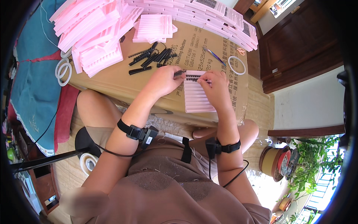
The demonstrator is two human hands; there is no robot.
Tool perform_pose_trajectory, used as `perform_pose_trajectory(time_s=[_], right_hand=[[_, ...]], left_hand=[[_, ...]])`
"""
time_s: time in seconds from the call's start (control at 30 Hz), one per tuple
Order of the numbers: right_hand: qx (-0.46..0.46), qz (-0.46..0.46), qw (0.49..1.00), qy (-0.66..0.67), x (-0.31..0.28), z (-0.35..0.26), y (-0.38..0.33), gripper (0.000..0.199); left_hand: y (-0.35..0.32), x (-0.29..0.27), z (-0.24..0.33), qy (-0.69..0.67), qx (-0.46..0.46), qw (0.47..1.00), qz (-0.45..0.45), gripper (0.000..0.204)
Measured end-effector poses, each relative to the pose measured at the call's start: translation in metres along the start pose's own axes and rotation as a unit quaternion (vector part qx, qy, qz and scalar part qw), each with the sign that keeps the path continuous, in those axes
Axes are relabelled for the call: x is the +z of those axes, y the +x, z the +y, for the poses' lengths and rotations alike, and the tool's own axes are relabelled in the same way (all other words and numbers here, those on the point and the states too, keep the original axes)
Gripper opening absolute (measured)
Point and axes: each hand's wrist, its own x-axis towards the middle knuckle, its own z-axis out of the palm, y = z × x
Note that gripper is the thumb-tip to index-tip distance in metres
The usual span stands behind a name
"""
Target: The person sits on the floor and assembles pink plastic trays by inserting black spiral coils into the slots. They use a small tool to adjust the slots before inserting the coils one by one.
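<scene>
A pink ridged tray lies on the cardboard near its front edge, with rows of black eyelash strips in its far grooves. My left hand is closed at the tray's far left corner, and a short dark bundle of eyelash strips pokes out between its fingertips. Over the tray's right side, my right hand pinches the end of a thin eyelash strip along the second row. Its fingers partly cover that strip. Left of the tray, several loose black eyelash bundles lie in a heap.
The work surface is a large cardboard box. Pink tray stacks stand at the far left and along the back, with a smaller stack between. White rings, tweezers, another ring and scissors lie around.
</scene>
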Motion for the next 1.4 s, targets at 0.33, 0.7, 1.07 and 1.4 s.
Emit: perform_pose_trajectory(time_s=[0.33, 0.7, 1.07, 1.4], right_hand=[[-0.004, -0.016, 0.997, -0.074, 0.023, -0.011, -0.005, 0.011], [-0.007, -0.012, 0.997, -0.076, 0.024, -0.01, -0.004, 0.01], [-0.012, -0.009, 0.997, -0.079, 0.025, -0.006, -0.004, 0.011], [0.06, -0.001, 0.997, -0.053, -0.006, 0.017, -0.007, 0.019]], left_hand=[[0.003, -0.001, 0.001, 0.048, 0.004, 0.999, -0.014, 0.02], [0.005, -0.002, 0.004, 0.059, 0.011, 0.998, -0.023, 0.02], [0.009, 0.004, 0.024, 0.186, 0.05, 0.981, 0.012, 0.025], [0.015, 0.002, 0.025, 0.176, 0.022, 0.984, -0.019, 0.025]])
